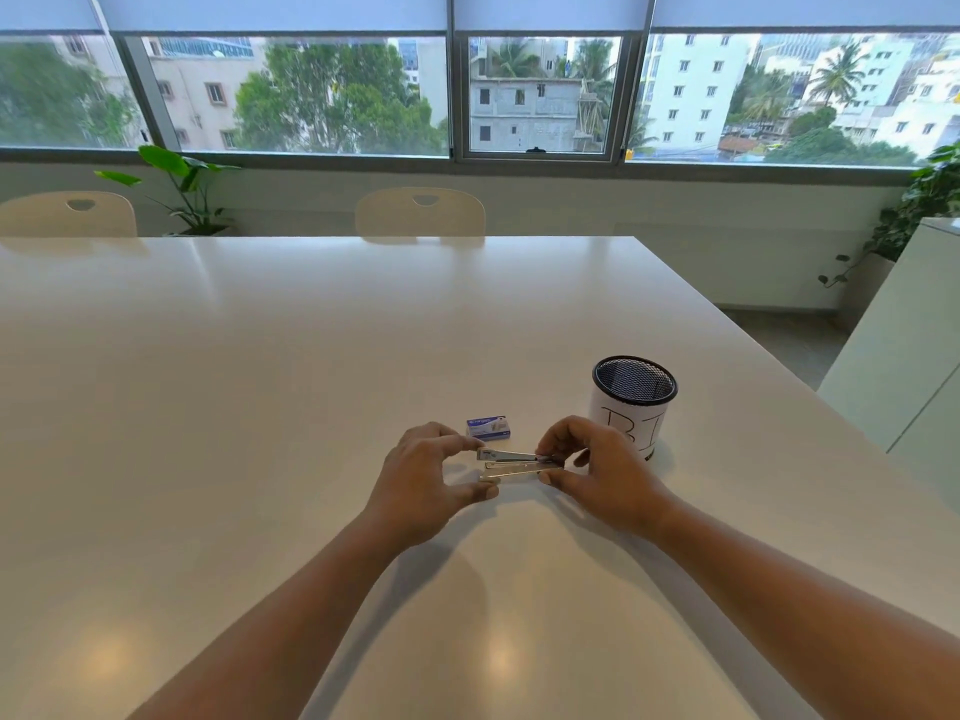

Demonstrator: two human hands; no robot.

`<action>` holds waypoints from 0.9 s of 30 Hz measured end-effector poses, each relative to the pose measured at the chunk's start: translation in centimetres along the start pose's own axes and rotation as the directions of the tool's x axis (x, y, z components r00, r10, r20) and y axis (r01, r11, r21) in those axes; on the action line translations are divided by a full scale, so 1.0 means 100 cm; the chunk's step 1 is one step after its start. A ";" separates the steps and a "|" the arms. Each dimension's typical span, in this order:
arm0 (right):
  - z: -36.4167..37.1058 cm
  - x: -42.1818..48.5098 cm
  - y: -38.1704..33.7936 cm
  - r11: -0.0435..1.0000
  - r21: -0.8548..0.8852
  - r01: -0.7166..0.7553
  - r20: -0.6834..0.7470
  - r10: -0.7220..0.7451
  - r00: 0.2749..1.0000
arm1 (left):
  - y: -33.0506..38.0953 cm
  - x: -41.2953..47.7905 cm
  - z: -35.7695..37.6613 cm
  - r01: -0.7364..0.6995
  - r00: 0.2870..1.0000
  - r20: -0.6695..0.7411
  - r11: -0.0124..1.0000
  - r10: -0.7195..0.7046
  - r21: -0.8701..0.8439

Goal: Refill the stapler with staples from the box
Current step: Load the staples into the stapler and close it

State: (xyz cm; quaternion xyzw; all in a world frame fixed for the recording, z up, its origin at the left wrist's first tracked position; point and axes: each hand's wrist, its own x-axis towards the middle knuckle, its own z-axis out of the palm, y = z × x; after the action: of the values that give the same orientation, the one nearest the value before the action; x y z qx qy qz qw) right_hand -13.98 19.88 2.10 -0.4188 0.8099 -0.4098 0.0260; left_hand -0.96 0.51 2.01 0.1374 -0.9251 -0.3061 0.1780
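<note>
Presently, head view: the small silver metal stapler [517, 464] is held just above the glossy white tabletop [260, 407], near the person's edge and right of centre. The left hand [423, 485] grasps its front end between thumb and fingers; the right hand [597, 472] grasps the rear end, thumb below and fingertips [543, 456] on the upper arm. Both grips are clenched on the stapler. The top arm stands slightly lifted from the channel beneath, so the opening step appears to be in hand; whether any staples are loaded cannot be told.

Handling, as judged: the stapler is rigid, light and smooth-sided, likely slippery on polished faces. Best hold is at the two ends, as now, leaving the middle channel free for loading. The hinge and spring may snap shut on fingers.

The small blue-and-white cardboard staple box [488, 427] lies on the tabletop just beyond the stapler, apparently closed. It is light and crushable; staple strips inside would be brittle and break if pinched hard.

Clearances: the black mesh cylindrical pen holder with a white paper wrap [634, 405] stands near the right hand, beyond and to its right, a knock-over risk. The tabletop's right edge runs past it. Open room lies to the left and ahead.
</note>
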 end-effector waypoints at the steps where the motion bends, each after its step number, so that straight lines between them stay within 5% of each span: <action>1: 0.001 0.000 0.002 1.000 -0.003 -0.006 0.002 0.006 1.000 | -0.001 0.000 0.002 0.003 1.000 -0.003 1.000 -0.003 -0.004; 27: 0.010 -0.001 0.016 0.999 -0.028 -0.025 0.004 0.025 1.000 | -0.021 0.003 0.023 0.024 1.000 -0.003 0.999 -0.024 0.036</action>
State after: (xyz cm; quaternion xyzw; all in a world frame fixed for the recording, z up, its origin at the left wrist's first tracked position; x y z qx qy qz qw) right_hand -14.57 19.81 0.28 -0.4099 0.8206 -0.3973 0.0272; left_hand -1.85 0.00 -0.93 0.1521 -0.9284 -0.2916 0.1728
